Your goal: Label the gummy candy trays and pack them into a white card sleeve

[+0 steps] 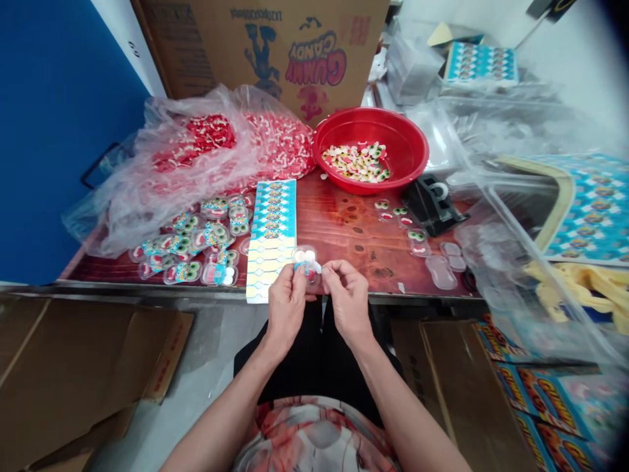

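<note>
My left hand [287, 304] and my right hand [346, 294] meet at the table's front edge, both pinched on one small clear plastic candy pack [306, 261] with white, red and blue showing inside. Just left of them a blue and white sticker sheet [272, 236] lies along the wooden table [344, 229], hanging slightly over the edge. A pile of sealed candy packs [196, 242] lies further left. A red bowl [405, 141] with several gummy candies stands at the back centre.
A clear bag of red and white candies [216, 147] sits back left. Loose filled and empty plastic shells [432, 252] and a black tool [432, 203] lie right of centre. A Gummy Candy carton [265, 46] stands behind. Printed sheets and clear plastic crowd the right; flat cardboard lies on the floor.
</note>
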The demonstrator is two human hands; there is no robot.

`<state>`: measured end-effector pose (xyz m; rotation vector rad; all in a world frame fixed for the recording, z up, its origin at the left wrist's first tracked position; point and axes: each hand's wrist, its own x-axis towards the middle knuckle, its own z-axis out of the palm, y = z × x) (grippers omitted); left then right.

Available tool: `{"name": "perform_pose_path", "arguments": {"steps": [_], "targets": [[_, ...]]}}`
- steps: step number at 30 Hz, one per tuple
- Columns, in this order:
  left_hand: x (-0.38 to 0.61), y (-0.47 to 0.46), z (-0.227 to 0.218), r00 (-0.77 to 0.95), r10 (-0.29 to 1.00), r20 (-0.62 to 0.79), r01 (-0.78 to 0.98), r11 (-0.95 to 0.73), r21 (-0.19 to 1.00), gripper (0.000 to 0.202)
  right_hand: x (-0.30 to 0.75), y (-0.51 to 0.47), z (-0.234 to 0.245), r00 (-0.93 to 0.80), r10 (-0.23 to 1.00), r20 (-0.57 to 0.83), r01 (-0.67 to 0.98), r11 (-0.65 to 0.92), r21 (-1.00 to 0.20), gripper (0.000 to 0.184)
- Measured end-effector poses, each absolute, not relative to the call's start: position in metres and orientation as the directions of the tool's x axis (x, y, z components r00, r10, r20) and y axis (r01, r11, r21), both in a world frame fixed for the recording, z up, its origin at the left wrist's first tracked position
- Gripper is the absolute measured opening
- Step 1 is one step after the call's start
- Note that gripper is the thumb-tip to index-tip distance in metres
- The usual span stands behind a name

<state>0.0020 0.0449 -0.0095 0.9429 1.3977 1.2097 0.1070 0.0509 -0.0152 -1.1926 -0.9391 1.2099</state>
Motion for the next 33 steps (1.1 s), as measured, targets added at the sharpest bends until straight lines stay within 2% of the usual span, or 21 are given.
{"name": "perform_pose_path", "arguments": {"steps": [5,8,11,15,18,21,24,26,29,30,31,33], "targets": [[0.002,0.042,-0.009,-0.221,0.973,-0.061,0.17,0.1,0.98,0.025,0.092,0.039,-0.016,0.273,0.962,-0.002,-0.089,0.023,-0.996,0.019],[0.001,0.04,-0.009,-0.227,0.974,-0.003,0.254,0.062,0.965,0.025,0.088,0.038,-0.018,0.271,0.945,0.182,0.149,0.146,-0.978,0.018],[0.0,0.04,-0.008,-0.209,0.978,-0.004,0.223,0.051,0.973,0.025,0.086,0.041,-0.019,0.234,0.902,0.364,0.386,0.257,-0.886,0.018],[-0.001,0.041,-0.004,-0.192,0.981,0.002,0.144,0.026,0.989,0.025,0.084,0.044,-0.019,0.176,0.828,0.533,0.583,0.348,-0.734,0.019],[-0.002,0.042,-0.003,-0.19,0.982,-0.011,0.046,0.02,0.999,0.025,0.083,0.046,-0.016,0.105,0.79,0.604,0.689,0.381,-0.617,0.021],[-0.002,0.043,-0.005,-0.186,0.979,-0.086,-0.096,0.069,0.993,0.027,0.084,0.046,-0.011,0.0,0.789,0.614,0.738,0.415,-0.532,0.023],[-0.002,0.044,-0.008,-0.153,0.966,-0.21,-0.302,0.157,0.94,0.029,0.09,0.044,-0.004,-0.056,0.828,0.558,0.719,0.422,-0.553,0.022],[-0.004,0.045,-0.008,-0.116,0.954,-0.276,-0.43,0.202,0.88,0.03,0.096,0.043,0.0,-0.052,0.886,0.46,0.634,0.386,-0.671,0.02],[-0.007,0.047,-0.007,-0.056,0.935,-0.351,-0.509,0.276,0.816,0.033,0.107,0.047,0.002,-0.042,0.972,0.231,0.284,0.233,-0.93,0.016],[-0.009,0.047,-0.006,-0.038,0.928,-0.37,-0.506,0.301,0.808,0.034,0.111,0.049,0.001,-0.019,0.988,0.156,0.143,0.157,-0.977,0.015],[-0.009,0.047,-0.006,-0.021,0.924,-0.383,-0.494,0.323,0.807,0.036,0.113,0.051,-0.001,0.02,0.996,0.091,0.024,0.09,-0.996,0.013],[-0.01,0.047,-0.006,0.013,0.921,-0.39,-0.462,0.351,0.814,0.04,0.116,0.054,-0.006,0.114,0.993,-0.006,-0.113,0.007,-0.994,0.013]]}}
